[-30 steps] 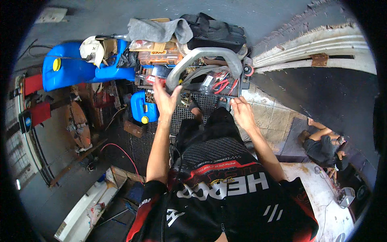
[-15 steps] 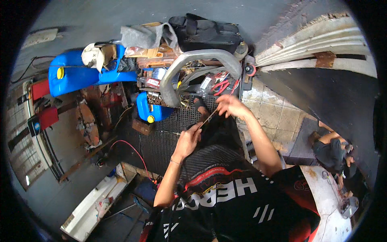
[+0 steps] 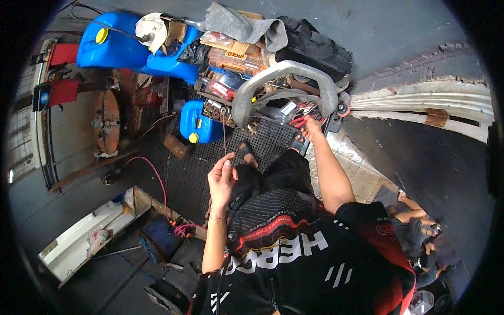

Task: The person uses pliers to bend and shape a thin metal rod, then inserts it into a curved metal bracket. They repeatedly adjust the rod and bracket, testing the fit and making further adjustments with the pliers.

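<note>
My left hand [image 3: 222,181] pinches a thin brown rod [image 3: 224,137], which points up toward the parts tray. My right hand [image 3: 314,130] has its fingers closed at the red-handled pliers [image 3: 298,122], at the right front of the cluttered tool bench. Their jaws cannot be made out among the clutter. A clear plastic bag with a white label [image 3: 288,108] lies just beyond them. Over the bench arches a grey curved frame [image 3: 242,100]. Sockets and small metal parts [image 3: 214,109] fill a tray left of it.
Blue jerrycans [image 3: 113,44] stand at the far left, and a smaller one [image 3: 197,125] beside the bench. Black perforated matting [image 3: 199,168] covers the floor. A red hose [image 3: 160,181] runs along the left. Another person [image 3: 415,231] sits low at the right.
My hands have moved apart: the right has let go of the rod and reached the pliers. My left now holds the rod upright, farther left. The view has shifted and turned.
</note>
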A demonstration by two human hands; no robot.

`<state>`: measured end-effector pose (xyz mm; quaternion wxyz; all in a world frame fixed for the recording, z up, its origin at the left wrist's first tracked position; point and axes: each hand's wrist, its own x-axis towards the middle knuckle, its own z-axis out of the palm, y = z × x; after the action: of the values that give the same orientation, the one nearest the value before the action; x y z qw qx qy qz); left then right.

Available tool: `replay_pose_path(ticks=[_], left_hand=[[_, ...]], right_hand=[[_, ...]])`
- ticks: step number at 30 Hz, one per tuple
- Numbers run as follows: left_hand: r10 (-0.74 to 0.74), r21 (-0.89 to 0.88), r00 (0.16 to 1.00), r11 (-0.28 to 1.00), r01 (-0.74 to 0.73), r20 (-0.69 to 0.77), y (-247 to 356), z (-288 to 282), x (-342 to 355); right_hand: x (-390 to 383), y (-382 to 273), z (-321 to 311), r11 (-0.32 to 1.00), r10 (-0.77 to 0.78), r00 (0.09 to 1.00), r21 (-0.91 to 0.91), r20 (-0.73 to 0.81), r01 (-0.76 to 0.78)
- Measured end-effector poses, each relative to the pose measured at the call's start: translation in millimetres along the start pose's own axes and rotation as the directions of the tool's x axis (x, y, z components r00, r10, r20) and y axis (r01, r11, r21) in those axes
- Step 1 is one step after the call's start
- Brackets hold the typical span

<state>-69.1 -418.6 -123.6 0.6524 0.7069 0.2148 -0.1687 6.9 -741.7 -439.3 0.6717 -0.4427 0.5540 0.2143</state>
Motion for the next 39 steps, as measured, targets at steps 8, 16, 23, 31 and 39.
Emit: replay_pose_path(ticks=[8,16,23,31,39], left_hand=[[0.013,-0.068,0.997,0.998,-0.008,0.077,7.9,-50.7,41.6],[-0.026,-0.760,0.973,0.620,0.195,0.229,44.8,-134.5,78.2],[0.210,-0.945,0.928,0.184,0.271,0.308,68.5,-176.7,96.2],[0.552,-0.963,0.794,0.069,0.260,0.254,103.0,-214.3,75.7],[0.743,-0.928,0.637,0.059,-0.367,-0.205,130.2,-262.1,29.1]], right_hand=[[-54.6,14.2,-10.6,0.931,-0.001,0.961,0.351,0.278,-0.101],[-210.4,89.4,-29.7,0.922,-0.334,0.922,0.268,0.194,0.278],[-337.4,86.1,11.7,0.863,-0.439,0.692,0.056,0.574,0.501],[-454.8,61.8,186.3,0.865,-0.334,0.134,0.246,0.933,0.438],[-525.1,32.0,221.6,0.355,0.027,0.437,-0.418,0.899,0.837]])
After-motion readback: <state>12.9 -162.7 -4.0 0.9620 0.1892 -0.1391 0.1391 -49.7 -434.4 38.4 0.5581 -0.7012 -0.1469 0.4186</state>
